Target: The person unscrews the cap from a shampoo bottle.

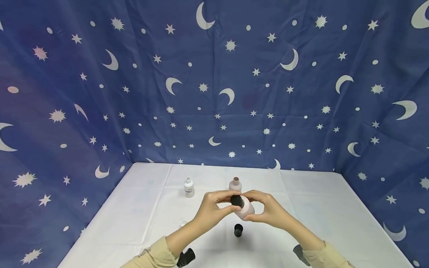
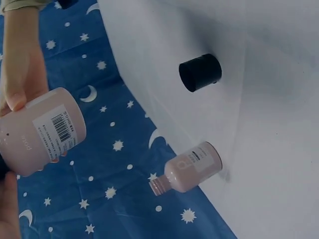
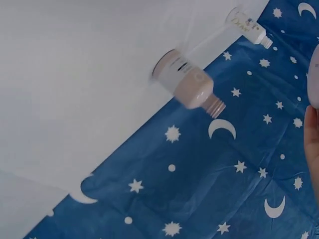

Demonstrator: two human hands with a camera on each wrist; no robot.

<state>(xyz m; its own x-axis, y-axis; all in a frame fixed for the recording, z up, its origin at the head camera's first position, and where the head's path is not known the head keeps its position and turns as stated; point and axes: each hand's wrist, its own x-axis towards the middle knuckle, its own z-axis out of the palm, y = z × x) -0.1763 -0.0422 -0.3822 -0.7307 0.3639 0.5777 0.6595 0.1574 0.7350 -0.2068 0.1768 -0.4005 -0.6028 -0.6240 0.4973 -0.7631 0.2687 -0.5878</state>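
The pink bottle hangs tilted over the middle of the desk, its neck toward the left hand. That hand's fingers pinch its black cap; the right hand grips the body between thumb and fingers. The body looks smooth to me, so it could slip if the left hand twists hard. I can't tell how firmly the cap sits; a loose one could come away suddenly and spill any contents. A drop could also topple the open pink bottle, standing nearer the far edge, or the loose black cap. The white bottle, toward the far left corner, looks safer
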